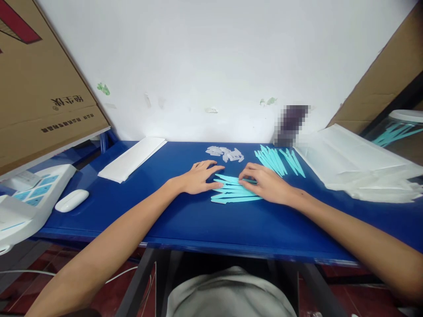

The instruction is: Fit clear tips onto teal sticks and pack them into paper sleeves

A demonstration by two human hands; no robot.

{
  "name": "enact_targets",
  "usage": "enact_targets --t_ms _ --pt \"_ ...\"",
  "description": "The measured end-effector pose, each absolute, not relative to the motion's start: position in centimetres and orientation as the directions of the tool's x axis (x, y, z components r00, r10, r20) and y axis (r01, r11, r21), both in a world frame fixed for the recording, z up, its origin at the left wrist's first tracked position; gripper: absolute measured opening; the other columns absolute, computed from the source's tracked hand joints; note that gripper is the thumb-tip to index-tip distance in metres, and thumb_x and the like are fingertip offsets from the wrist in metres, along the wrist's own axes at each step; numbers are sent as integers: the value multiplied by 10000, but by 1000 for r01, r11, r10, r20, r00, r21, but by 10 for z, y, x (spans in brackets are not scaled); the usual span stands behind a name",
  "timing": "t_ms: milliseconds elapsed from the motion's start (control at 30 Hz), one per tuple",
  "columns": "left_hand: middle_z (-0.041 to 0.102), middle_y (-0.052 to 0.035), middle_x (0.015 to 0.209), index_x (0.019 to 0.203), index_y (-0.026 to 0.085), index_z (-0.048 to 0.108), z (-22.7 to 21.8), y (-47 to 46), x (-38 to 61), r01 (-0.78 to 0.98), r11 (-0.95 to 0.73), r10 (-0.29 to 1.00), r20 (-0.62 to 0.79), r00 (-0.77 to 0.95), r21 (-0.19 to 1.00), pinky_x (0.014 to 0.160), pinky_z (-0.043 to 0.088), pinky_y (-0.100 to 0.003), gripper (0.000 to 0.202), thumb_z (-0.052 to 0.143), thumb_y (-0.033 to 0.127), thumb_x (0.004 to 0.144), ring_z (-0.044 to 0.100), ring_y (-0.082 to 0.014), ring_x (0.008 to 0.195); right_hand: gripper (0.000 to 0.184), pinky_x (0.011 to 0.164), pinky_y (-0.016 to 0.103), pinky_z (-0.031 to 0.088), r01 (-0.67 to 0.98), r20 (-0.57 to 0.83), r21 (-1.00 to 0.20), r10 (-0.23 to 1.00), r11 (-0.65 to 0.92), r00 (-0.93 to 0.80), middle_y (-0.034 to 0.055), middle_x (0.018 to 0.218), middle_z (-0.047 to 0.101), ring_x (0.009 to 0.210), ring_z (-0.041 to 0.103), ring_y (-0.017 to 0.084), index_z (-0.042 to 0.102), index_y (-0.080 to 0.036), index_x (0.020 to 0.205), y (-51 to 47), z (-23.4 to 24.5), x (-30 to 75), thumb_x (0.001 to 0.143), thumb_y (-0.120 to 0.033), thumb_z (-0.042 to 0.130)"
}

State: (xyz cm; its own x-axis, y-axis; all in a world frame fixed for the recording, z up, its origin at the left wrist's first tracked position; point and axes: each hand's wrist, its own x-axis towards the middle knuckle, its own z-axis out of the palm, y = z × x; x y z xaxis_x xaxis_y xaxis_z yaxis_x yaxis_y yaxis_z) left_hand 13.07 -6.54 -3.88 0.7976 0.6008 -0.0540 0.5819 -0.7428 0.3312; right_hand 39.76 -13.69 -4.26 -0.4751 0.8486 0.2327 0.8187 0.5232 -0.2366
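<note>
Several turquoise eyebrow razors (231, 194) lie side by side, flat on the blue table, between my two hands. My left hand (200, 177) rests at their left ends with its fingers spread; the thumb tip touches one of the razors. At the right, my right hand (264, 181) has its fingers curled and pinched on the topmost razor, covering part of the row. Just beyond the hands is a loose pile of small translucent blade caps (233, 154). More turquoise razors (271, 159) are fanned out behind my right hand.
White folded sheets (132, 159) lie at the left, near a white mouse (72, 200) and a white device (42, 193). Clear plastic bags (357, 158) are stacked at the right, beside a lidded jar (401, 127) of razors. A cardboard box (49, 88) stands at the left, against the white wall (211, 66).
</note>
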Motion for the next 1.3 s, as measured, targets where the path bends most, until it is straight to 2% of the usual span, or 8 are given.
enact_targets --t_ms 400,700,933,1100,1300 --pt "215 -139 1645 1571 310 297 -39 -64 130 577 -745 591 -71 804 334 1192 146 -602 822 362 782 900 169 -392 1508 350 798 374 468 771 258 -236 803 592 -537 102 1001 659 900 618 238 768 -197 1073 -135 -48 396 997 -329 452" --pt "213 -136 1647 1568 316 298 -37 -65 130 576 -744 587 -79 805 340 1195 144 -598 833 389 787 888 155 -379 1516 375 820 395 466 773 244 -254 812 582 -531 108 1007 647 917 613 242 747 -197 1154 -138 -46 396 1007 -358 442" --pt "223 -146 1643 1562 293 317 -37 -65 130 579 -748 590 -74 804 326 1199 145 -590 836 401 780 888 170 -376 1514 429 863 417 468 726 227 -289 781 624 -581 123 1087 614 1009 580 268 693 -194 1247 -146 -39 392 978 -466 497" --pt "226 -145 1644 1561 289 321 -36 -66 130 579 -744 590 -77 804 334 1201 144 -589 838 423 774 885 169 -387 1513 415 898 464 447 724 174 -270 772 635 -612 131 1162 571 1008 563 273 656 -215 1256 -150 -35 388 970 -467 493" --pt "223 -137 1648 1563 294 316 -36 -66 129 565 -747 582 -69 811 350 1202 138 -592 853 407 792 876 163 -386 1515 401 901 482 433 724 146 -267 769 636 -622 127 1148 566 958 557 257 632 -218 1261 -155 -33 386 975 -453 477"
